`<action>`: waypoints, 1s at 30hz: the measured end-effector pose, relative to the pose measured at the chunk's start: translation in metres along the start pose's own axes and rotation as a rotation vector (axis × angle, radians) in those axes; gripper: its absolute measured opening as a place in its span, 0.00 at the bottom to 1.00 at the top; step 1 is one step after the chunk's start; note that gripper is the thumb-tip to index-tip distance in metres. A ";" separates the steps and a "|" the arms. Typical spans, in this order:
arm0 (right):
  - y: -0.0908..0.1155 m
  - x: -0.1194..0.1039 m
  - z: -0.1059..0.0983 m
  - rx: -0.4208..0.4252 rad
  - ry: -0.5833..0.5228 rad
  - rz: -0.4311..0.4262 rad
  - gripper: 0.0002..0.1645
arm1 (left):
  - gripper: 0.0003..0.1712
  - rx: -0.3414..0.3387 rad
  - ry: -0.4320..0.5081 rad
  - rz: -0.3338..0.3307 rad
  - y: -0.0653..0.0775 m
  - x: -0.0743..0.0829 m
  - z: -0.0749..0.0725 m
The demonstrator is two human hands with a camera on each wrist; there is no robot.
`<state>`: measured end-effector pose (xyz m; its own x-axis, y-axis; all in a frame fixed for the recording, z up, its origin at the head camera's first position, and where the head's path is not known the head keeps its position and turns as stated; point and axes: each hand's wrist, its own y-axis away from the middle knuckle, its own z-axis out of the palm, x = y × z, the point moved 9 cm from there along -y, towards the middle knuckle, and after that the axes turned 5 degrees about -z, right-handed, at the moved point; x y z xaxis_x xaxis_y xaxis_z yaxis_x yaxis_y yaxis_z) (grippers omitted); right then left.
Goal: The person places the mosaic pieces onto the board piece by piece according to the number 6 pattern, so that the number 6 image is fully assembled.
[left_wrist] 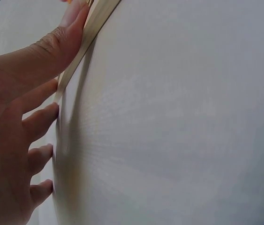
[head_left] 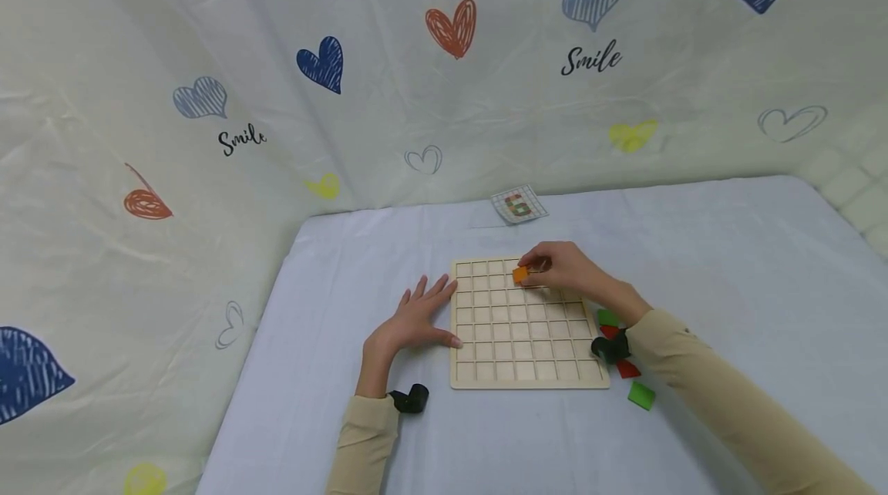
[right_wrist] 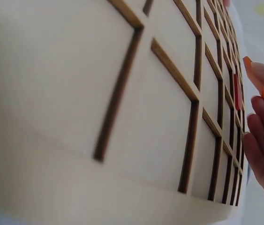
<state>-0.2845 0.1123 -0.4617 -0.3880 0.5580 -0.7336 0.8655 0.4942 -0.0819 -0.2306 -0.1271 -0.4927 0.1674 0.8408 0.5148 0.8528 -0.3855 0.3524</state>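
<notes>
A pale wooden grid board [head_left: 499, 375] lies flat on the white-covered table. My right hand [head_left: 565, 270] pinches an orange tile [head_left: 520, 275] between thumb and finger over the board's far rows. In the right wrist view, this orange tile [right_wrist: 255, 77] is held on edge, and a red tile [right_wrist: 237, 91] sits in one of the grid's squares nearby. My left hand [head_left: 414, 319] rests at the board's left side with fingers spread. Its thumb [left_wrist: 68, 40] touches the board's edge [left_wrist: 89, 37] in the left wrist view.
Beyond the board lies a small card [head_left: 519, 205] printed with a coloured grid pattern. Right of the board are loose tiles, among them a green tile [head_left: 641, 395] and a red tile [head_left: 628, 369], partly hidden by the right wrist camera [head_left: 610, 348]. A printed cloth wall stands behind.
</notes>
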 end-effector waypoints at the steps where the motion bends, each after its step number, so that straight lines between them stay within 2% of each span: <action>1: -0.001 -0.001 0.001 -0.005 -0.002 -0.002 0.19 | 0.62 -0.002 0.000 0.001 0.000 0.000 0.000; 6: -0.004 -0.002 0.008 -0.028 0.003 -0.013 0.18 | 0.62 -0.001 0.006 0.000 -0.001 0.001 0.000; 20: -0.011 -0.006 0.018 -0.025 0.120 -0.074 0.14 | 0.62 -0.016 -0.008 -0.013 -0.003 -0.001 0.001; 26: -0.009 -0.008 0.013 -0.043 0.109 -0.051 0.16 | 0.62 -0.011 -0.014 -0.015 -0.003 -0.001 0.000; 30: 0.001 -0.009 0.004 -0.023 0.078 -0.040 0.18 | 0.62 -0.010 -0.019 -0.015 -0.002 -0.002 0.001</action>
<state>-0.2792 0.1054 -0.4577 -0.4464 0.5873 -0.6751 0.8415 0.5321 -0.0936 -0.2324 -0.1274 -0.4955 0.1637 0.8536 0.4946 0.8504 -0.3762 0.3677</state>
